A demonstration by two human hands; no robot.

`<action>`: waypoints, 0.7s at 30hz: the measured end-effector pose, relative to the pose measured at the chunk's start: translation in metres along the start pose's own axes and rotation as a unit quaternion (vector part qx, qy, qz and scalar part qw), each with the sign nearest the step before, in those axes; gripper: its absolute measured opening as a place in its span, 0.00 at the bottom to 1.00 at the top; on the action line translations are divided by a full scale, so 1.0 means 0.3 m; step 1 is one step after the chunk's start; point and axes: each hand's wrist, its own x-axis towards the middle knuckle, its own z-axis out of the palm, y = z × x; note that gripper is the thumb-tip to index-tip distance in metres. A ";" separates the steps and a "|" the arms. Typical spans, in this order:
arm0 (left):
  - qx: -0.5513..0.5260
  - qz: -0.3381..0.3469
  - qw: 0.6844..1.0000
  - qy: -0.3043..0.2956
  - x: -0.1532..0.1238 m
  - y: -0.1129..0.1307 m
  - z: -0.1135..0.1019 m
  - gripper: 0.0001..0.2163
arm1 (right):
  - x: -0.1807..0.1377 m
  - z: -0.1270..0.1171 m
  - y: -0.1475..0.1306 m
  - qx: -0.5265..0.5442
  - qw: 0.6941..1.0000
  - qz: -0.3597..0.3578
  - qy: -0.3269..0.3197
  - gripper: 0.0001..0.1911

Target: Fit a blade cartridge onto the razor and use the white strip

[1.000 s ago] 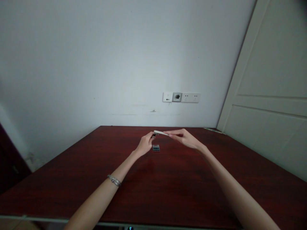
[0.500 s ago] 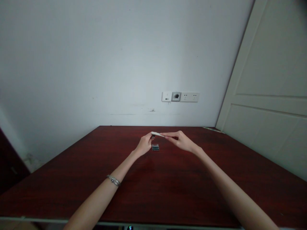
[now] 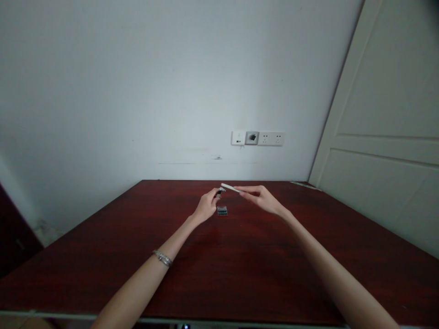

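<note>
My left hand [image 3: 206,206] is stretched far out over the dark red table [image 3: 240,274], its fingers pinched on a small dark and silver part [image 3: 219,191] that I cannot name. My right hand [image 3: 261,199] pinches a thin white stick-like piece [image 3: 229,187] by one end, and the other end points left and almost meets the small part. Below the left fingertips a small clear box [image 3: 222,210] with dark contents lies on the table.
A white wall stands behind the table with a row of wall sockets [image 3: 258,138]. A white door [image 3: 391,137] rises at the right. A bracelet [image 3: 162,258] circles my left wrist. A pale strip lies at the table's far right edge.
My right hand has shifted slightly right and lifted the white piece's tip; the small part in my left fingers shows more clearly now. The box has not moved.
</note>
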 end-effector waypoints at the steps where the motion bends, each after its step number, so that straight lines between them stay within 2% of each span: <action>1: -0.002 -0.002 1.000 0.000 0.000 -0.002 0.001 0.08 | 0.000 0.000 0.004 -0.002 1.000 0.005 0.016 0.19; 3: -0.005 -0.001 1.000 0.001 0.000 -0.003 0.003 0.08 | -0.002 0.001 0.011 0.002 1.000 0.003 0.021 0.20; 6: -0.016 0.003 1.000 0.006 0.002 0.000 0.002 0.10 | -0.008 0.005 0.012 0.009 1.000 -0.012 -0.024 0.19; 8: -0.026 0.000 1.000 0.008 0.004 0.003 0.001 0.11 | -0.010 0.011 0.013 0.006 1.000 -0.011 -0.025 0.20; 12: -0.045 -0.014 0.999 0.010 0.005 0.003 0.001 0.09 | -0.005 0.043 0.028 0.003 0.997 0.002 0.078 0.20; 17: -0.127 -0.051 0.991 -0.001 0.010 -0.003 0.017 0.06 | -0.009 0.086 0.040 0.036 0.996 0.010 0.087 0.21; 19: -0.200 -0.083 0.976 -0.016 0.013 0.003 0.025 0.05 | -0.011 0.098 0.041 0.050 0.993 0.025 0.101 0.23; 21: -0.285 -0.129 0.949 -0.041 0.014 0.017 0.030 0.07 | -0.009 0.111 0.044 0.062 0.988 0.043 0.133 0.25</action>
